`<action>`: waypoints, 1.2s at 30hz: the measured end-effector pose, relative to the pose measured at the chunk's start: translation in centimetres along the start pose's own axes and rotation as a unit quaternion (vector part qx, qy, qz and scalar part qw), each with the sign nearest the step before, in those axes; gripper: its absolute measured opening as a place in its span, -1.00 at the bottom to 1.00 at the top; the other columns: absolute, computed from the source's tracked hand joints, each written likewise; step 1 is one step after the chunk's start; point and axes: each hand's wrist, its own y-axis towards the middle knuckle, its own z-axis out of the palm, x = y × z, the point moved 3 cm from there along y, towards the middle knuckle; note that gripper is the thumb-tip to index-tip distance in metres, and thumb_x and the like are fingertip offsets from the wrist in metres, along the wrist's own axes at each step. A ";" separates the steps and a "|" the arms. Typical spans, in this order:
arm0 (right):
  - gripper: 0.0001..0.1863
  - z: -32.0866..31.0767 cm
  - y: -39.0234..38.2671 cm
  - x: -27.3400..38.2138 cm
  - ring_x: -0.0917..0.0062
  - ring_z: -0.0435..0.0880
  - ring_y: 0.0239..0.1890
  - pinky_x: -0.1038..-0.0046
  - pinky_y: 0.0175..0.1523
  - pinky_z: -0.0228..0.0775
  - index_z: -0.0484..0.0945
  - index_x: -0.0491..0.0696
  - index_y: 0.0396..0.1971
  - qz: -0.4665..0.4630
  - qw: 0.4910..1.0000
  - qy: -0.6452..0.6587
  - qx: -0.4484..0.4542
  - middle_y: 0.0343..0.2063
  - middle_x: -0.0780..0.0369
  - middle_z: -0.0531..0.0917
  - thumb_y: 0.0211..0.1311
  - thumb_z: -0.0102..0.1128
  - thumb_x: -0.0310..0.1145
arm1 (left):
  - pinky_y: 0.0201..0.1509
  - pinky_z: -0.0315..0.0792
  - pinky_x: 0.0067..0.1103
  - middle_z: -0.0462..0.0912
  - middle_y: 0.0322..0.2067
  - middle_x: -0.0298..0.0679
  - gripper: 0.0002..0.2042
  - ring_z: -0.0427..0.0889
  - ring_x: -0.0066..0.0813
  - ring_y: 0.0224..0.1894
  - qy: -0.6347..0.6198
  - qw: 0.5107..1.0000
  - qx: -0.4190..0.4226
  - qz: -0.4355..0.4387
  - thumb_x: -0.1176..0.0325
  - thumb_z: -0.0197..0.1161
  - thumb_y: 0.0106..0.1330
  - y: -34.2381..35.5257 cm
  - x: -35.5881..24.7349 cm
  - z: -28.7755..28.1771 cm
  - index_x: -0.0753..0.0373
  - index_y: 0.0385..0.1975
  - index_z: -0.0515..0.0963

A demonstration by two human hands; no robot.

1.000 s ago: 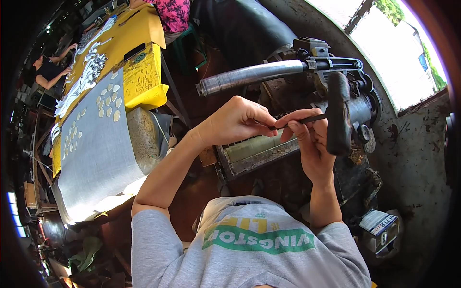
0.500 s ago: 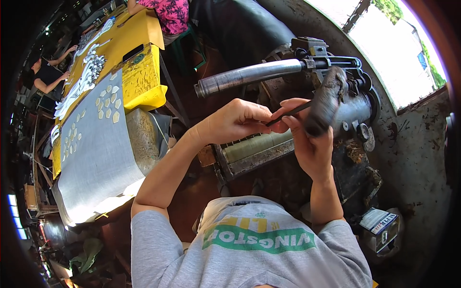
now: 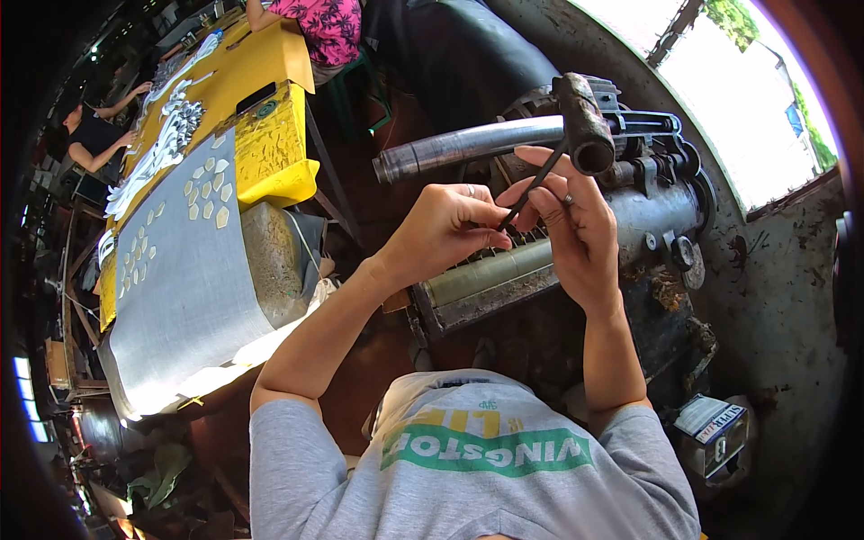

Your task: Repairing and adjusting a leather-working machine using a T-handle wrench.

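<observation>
A thin dark rod (image 3: 533, 191) slants between my hands. Its upper end meets a rusty brown cylinder with a round end (image 3: 585, 126), so the two look like one hammer-like tool; whether they are joined, I cannot tell. My left hand (image 3: 443, 227) pinches the lower end of the rod between thumb and fingers. Higher up, my right hand (image 3: 576, 211) grips the rod with thumb and bent fingers, one finger stretched toward the cylinder. Below and behind both hands lies a machine with a pale roller (image 3: 490, 273) and a dirty metal frame.
A shiny metal cylinder arm (image 3: 468, 147) reaches across beyond my hands from the machine body (image 3: 661, 220). To the left, a grey sheet (image 3: 184, 288) with pale cut pieces covers a yellow-topped table (image 3: 270, 148). Two people sit by that table. A white-and-blue box (image 3: 711, 432) stands at lower right.
The rusty cylinder has swung up and left, away from my right palm, and the rod now stands steeper. My right hand has turned, with its fingers opened out more. My left hand keeps its pinch.
</observation>
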 end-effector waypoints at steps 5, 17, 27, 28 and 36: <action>-0.76 0.7 0.0 -0.1 0.72 0.48 -0.49 0.66 -0.34 0.37 0.38 -0.25 -0.01 -0.011 0.997 0.063 -0.040 -0.44 0.20 0.61 0.34 -0.08 -0.62 | -0.22 0.56 -0.63 0.60 -0.38 -0.26 -0.83 0.62 -0.55 -0.32 -0.015 1.000 0.016 -0.001 0.64 0.33 0.10 0.0 0.0 -0.3 0.38 -0.29 0.63; -0.72 0.4 0.7 -0.2 0.71 0.47 -0.57 0.62 -0.44 0.36 0.38 -0.16 0.02 0.017 0.999 0.045 -0.004 -0.53 0.25 0.58 0.32 -0.04 -0.60 | -0.20 0.50 -0.61 0.61 -0.39 -0.22 -0.89 0.61 -0.55 -0.34 0.005 0.998 0.049 0.031 0.56 0.27 0.19 0.7 0.2 -0.1 0.42 -0.31 0.56; -0.80 0.1 1.2 -0.1 0.72 0.50 -0.54 0.64 -0.41 0.36 0.38 -0.15 -0.09 0.012 1.000 0.016 -0.016 -0.55 0.25 0.57 0.30 0.01 -0.59 | -0.25 0.54 -0.62 0.59 -0.42 -0.27 -0.85 0.58 -0.60 -0.37 0.053 0.998 0.028 -0.036 0.58 0.36 0.10 0.5 -0.1 -0.1 0.39 -0.34 0.59; -0.79 0.2 1.3 -0.2 0.73 0.51 -0.53 0.65 -0.40 0.36 0.38 -0.15 -0.07 0.027 0.999 0.017 -0.007 -0.54 0.26 0.58 0.30 0.01 -0.59 | -0.25 0.54 -0.62 0.60 -0.44 -0.27 -0.86 0.59 -0.59 -0.38 0.082 0.995 0.043 -0.031 0.58 0.36 0.10 0.6 -0.1 -0.2 0.38 -0.33 0.60; -0.71 0.2 1.5 -1.1 0.76 0.41 -0.56 0.66 -0.44 0.30 0.34 -0.13 0.02 0.021 0.996 0.084 -0.004 -0.56 0.30 0.58 0.31 -0.03 -0.60 | -0.16 0.54 -0.62 0.61 -0.40 -0.27 -0.84 0.62 -0.60 -0.30 -0.011 0.997 0.038 -0.065 0.57 0.34 0.13 0.7 0.6 -0.2 0.37 -0.28 0.61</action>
